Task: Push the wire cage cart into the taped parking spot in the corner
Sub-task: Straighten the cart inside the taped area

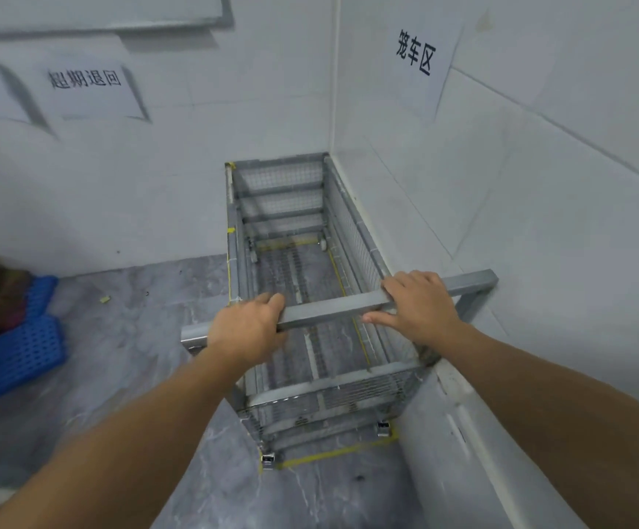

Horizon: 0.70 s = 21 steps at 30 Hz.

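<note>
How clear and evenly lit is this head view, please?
Head view: soft, even light, no glare; wide-angle bending curves the walls; left wall sign blurred with smeared shadows; cart and both hands, left, right, fairly sharp.

— How are the arms placed?
— Both bare forearms are stretched forward and slightly inward, the wrists kept nearly straight.
— And the left hand (247,332)?
— It is curled closed over the handle bar (333,309), knuckles up, the fingers wrapped across the top and the thumb tucked beneath.
— The right hand (422,305)?
— It is laid loosely on the same bar, palm down. The fingers are draped over the far edge, while the thumb is extended flat along the near side, not clamped.
</note>
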Motion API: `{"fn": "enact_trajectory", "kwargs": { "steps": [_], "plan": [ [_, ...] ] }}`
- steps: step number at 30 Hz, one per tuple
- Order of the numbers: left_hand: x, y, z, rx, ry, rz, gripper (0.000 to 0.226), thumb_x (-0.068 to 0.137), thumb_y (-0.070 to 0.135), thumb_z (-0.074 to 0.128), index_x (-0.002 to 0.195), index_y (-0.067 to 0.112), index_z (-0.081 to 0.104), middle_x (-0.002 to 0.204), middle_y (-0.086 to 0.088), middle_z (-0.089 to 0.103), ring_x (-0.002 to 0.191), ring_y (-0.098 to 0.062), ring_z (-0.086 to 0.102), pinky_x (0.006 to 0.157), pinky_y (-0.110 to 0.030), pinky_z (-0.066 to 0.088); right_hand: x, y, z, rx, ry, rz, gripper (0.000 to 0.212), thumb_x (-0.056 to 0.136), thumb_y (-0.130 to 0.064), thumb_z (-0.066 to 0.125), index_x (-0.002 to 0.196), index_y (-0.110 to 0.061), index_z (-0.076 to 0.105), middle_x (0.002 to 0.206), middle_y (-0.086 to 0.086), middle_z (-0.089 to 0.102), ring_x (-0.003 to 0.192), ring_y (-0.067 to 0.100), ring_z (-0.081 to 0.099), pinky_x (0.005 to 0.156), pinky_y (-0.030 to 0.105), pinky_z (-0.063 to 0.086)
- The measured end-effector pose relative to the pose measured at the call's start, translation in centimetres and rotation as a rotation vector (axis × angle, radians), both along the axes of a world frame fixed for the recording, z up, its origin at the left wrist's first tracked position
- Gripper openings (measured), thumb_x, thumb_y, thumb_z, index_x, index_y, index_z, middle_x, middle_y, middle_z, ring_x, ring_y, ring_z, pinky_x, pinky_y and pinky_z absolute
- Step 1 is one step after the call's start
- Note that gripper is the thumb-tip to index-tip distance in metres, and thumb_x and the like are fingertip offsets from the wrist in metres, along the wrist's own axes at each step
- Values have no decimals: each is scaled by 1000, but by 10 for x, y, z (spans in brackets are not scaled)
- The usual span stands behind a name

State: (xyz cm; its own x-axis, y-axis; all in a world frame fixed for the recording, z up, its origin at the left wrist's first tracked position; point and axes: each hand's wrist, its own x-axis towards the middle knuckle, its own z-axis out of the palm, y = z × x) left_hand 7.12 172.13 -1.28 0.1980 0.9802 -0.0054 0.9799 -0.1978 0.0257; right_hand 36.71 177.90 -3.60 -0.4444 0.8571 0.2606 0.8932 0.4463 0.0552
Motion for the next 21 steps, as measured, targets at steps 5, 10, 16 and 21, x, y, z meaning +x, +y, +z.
{"fn": "enact_trajectory", "kwargs": {
  "steps": [5,10,16,21],
  "plan": [
    [7,2,-4,59,67,27,25,88,47,54,96,24,45,92,4,58,77,-22,59,60,-34,45,7,13,-18,261,-11,95,69,81,-83,34,87,-18,58,81,2,58,72,25,55,67,38,39],
    [7,13,-3,77,127,32,28,89,50,52,98,24,46,90,5,59,78,-22,61,57,-33,42,9,31,-26,355,20,152,70,84,-83,31,83,-18,58,77,1,55,64,22,54,61,34,40],
    [8,14,-4,80,132,33,27,86,49,55,92,23,48,84,4,60,72,-25,62,55,-34,47,9,34,-31,408,58,157,70,86,-82,29,79,-19,59,73,1,54,60,19,53,56,31,40],
    [8,14,0,32,117,85,26,87,48,52,86,28,35,87,6,58,73,-23,59,60,-35,48,4,29,-24,301,43,131,68,80,-82,36,81,-17,59,74,2,55,62,24,56,60,35,41]
  ]
}}
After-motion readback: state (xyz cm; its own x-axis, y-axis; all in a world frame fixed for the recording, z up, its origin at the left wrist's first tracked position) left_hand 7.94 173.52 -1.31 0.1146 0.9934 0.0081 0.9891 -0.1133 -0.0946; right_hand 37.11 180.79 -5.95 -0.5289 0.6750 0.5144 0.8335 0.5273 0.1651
